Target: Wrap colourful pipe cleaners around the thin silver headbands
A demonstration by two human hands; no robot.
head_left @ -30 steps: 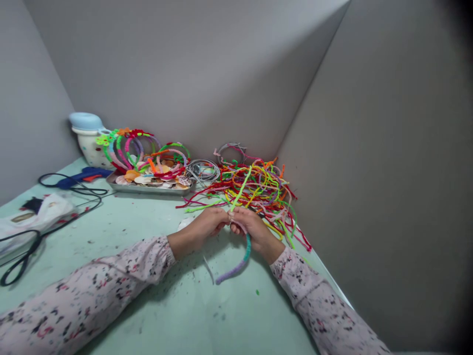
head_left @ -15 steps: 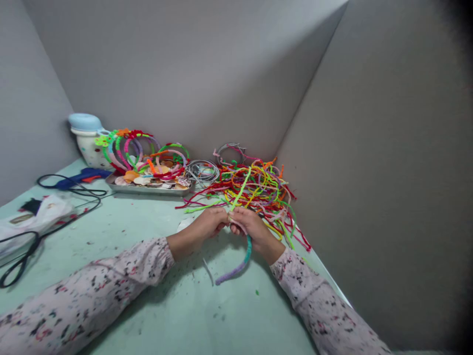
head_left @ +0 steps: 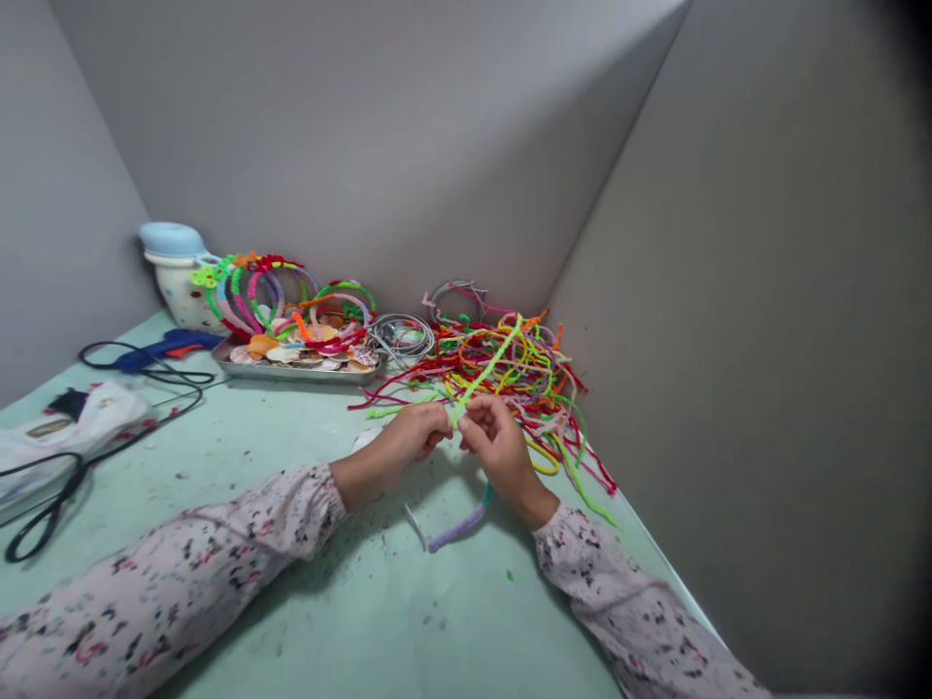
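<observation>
My left hand [head_left: 408,439] and my right hand [head_left: 497,450] meet over the green table [head_left: 306,582], both with fingers pinched. Between them they hold a headband [head_left: 457,525] wrapped in teal and lilac fuzzy wire, whose lower end curves down toward me under my right wrist. A lime green pipe cleaner [head_left: 489,367] runs from the pinch point up and away to the right. Just behind my hands lies a tangled heap of coloured pipe cleaners [head_left: 510,374].
A metal tray [head_left: 291,372] with finished wrapped headbands and small shells stands at the back left, beside a white and blue pot [head_left: 173,272]. A blue glue gun [head_left: 160,347], black cable [head_left: 109,437], scissors [head_left: 36,515] and bare metal bands [head_left: 400,335] lie around. Grey walls close in.
My right hand has lifted and turned, and the lime green pipe cleaner now slants further to the right. The headband's teal part is more hidden behind my right hand.
</observation>
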